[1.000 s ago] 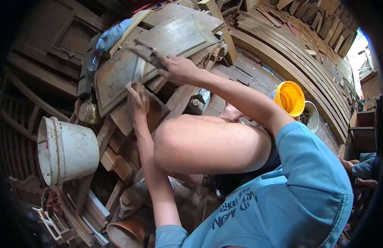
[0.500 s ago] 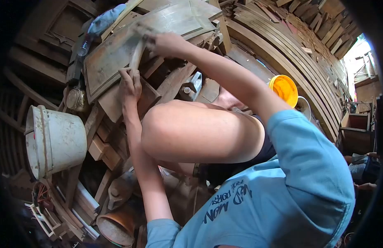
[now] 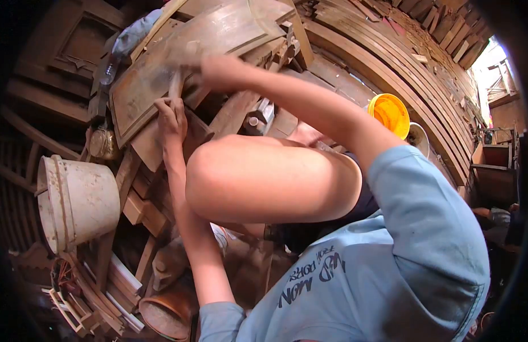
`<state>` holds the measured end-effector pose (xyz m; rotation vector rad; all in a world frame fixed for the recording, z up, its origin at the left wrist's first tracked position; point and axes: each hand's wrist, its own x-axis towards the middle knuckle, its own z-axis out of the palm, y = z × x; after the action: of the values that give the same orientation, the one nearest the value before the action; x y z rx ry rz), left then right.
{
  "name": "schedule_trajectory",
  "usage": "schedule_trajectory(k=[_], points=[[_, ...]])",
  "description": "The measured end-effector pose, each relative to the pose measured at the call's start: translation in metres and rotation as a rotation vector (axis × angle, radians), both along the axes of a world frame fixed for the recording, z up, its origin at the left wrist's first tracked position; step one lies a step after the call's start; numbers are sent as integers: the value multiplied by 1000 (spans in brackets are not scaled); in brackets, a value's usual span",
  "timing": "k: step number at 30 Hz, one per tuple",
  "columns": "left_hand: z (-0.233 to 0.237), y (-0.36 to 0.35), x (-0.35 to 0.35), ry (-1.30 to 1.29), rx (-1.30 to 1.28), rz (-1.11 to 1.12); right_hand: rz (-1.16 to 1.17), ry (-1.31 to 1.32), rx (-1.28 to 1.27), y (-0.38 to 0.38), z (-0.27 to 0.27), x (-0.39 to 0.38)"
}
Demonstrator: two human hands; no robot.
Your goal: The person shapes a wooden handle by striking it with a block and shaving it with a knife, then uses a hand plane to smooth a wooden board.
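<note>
Forward of the raised knee (image 3: 258,176), the right hand (image 3: 218,71) is curled shut around the upper end of a pale tool handle (image 3: 176,85). It is blurred, so the tool's head cannot be made out. The handle runs down from that hand toward the left hand (image 3: 172,119), which sits just below it with its fingers bent over the top edge of a wooden block (image 3: 194,135). Whether those fingers grip the handle or only press on the block I cannot tell. Both hands lie against a framed wooden panel (image 3: 139,94) that leans on stacked timber. Beyond the left hand, a plastic bottle (image 3: 106,69) lies beside the panel. Below that hand's wrist stands a white bucket (image 3: 76,199), and well off past the right forearm stands a yellow bucket (image 3: 392,114).
</note>
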<state>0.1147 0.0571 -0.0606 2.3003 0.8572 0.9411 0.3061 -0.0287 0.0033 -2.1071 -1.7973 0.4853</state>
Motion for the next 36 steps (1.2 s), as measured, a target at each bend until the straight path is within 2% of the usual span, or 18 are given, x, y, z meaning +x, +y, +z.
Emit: schedule_trajectory(k=[4, 6, 8, 12, 13, 16, 18, 20, 21, 22, 24, 25, 26, 27, 30, 32, 34, 36], points=[[-5, 4, 1, 32, 130, 4, -87, 106, 276, -20, -2, -16], [-11, 13, 3, 2, 94, -61, 75, -137, 239, -31, -34, -33], [-7, 4, 1, -12, 67, -44, -70, 34, 216, -32, -11, -19], [-6, 3, 2, 5, 240, -23, -194, 69, 281, -39, -3, -32], [-5, 6, 3, -2, 212, -55, -89, 87, 254, -60, 2, -45], [-5, 2, 3, -18, 79, -78, -117, 20, 219, -48, -15, -26], [-6, -1, 3, -7, 120, -44, -274, 145, 185, -14, 8, 2], [-3, -2, 5, 11, 217, -13, -260, 178, 213, -18, -8, -15], [-6, 3, 5, 15, 201, -4, -144, 151, 526, -33, -21, -33], [-4, 9, 7, 6, 202, -7, -109, 43, 283, -55, -9, -53], [-13, 9, 0, 32, 158, -66, -88, -75, 190, -37, -23, -40], [-19, 2, -4, 41, 146, -62, -149, 115, 284, -23, -16, -22], [-20, 1, -1, 37, 156, -41, -202, 111, 202, 11, -21, 5], [-17, 3, 0, 34, 177, -18, -194, 81, 279, 13, -30, 4], [-2, 8, 8, 15, 185, 31, -159, 136, 554, -37, -25, -46], [-17, 16, 1, 49, 135, -12, -112, -12, 250, -36, -30, -51], [-10, 3, 5, 31, 60, 1, -213, 129, 261, -2, -15, -23], [-9, 6, 5, 47, 152, 11, -305, 130, 345, 29, -30, -6]])
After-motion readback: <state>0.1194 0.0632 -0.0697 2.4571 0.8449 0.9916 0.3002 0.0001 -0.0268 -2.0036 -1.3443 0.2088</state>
